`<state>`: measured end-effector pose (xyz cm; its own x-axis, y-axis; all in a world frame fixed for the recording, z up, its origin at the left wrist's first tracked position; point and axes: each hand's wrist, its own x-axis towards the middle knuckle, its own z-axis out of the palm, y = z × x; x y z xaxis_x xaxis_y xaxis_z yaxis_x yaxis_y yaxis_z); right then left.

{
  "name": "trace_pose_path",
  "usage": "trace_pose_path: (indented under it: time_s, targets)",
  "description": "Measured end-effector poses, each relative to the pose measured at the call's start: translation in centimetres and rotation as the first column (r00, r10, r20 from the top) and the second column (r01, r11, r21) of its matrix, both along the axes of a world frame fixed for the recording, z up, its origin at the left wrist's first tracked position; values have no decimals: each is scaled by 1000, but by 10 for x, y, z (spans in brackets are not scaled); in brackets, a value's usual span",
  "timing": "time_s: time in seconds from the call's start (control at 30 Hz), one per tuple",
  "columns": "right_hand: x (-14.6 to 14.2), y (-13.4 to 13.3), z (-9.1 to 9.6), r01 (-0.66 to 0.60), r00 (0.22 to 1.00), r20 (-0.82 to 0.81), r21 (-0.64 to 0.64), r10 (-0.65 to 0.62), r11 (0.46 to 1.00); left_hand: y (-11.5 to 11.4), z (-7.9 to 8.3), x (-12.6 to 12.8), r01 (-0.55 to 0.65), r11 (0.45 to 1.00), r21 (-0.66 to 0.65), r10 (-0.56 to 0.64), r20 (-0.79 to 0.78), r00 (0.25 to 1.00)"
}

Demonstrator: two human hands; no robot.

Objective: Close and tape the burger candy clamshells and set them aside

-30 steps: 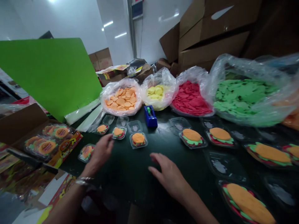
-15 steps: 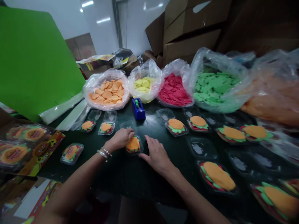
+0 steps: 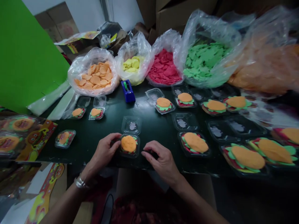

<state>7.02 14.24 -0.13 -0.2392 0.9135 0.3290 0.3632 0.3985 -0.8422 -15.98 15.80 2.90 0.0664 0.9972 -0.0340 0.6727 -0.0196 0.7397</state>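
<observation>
A clear plastic box (image 3: 121, 153) lies with its lid (image 3: 131, 125) folded back behind it. Inside is a toy burger (image 3: 129, 143) with an orange top and bits of green at its edges. My left hand (image 3: 106, 151) is at the box's left edge, thumb and forefinger parted, their tips touching or nearly touching the rim. To the right, my right hand (image 3: 161, 157) is apart from the box, fingers curved with a gap between thumb and forefinger, holding nothing visible.
Along the back are plastic bags of orange (image 3: 95, 77), yellow (image 3: 132, 64), red (image 3: 165, 67) and green pieces (image 3: 204, 59). In front of them stands a blue tape dispenser (image 3: 128, 91). Several open boxed burgers (image 3: 195, 143) line the right; a closed one (image 3: 65, 138) lies left.
My view has tilted down. My left hand has moved off the top of the burger to the box's left side, and the lid now shows behind. My right hand's fingers have curled in.
</observation>
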Motion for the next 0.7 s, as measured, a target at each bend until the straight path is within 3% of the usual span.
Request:
trace_pose_path:
  time_s: [0.13, 0.27, 0.37, 0.5, 0.6, 0.7]
  targets:
    - [-10, 8, 3, 10, 999, -41, 8, -10, 1000, 2, -2, -5, -66, 998, -7, 66, 9, 998]
    - [-14, 2, -8, 46, 991, 119, 69, -54, 997, 41, 4, -6, -98, 993, 64, 100, -24, 995]
    - [-25, -3, -16, 45, 948, 307, 146, -89, 988, 88, 3, 4, 58, 996, 74, -44, -177, 983]
    - [-36, 1, -20, 59, 920, 373, 161, -116, 985, 137, -4, 23, 267, 960, -87, -280, -237, 930]
    - [-33, 7, -20, 67, 938, 332, 120, -104, 990, 144, -3, 28, 287, 952, -106, -304, -216, 928]
    - [-26, 10, -21, 108, 946, 304, 39, -115, 993, 124, 7, 24, 270, 962, -43, -273, -197, 942]
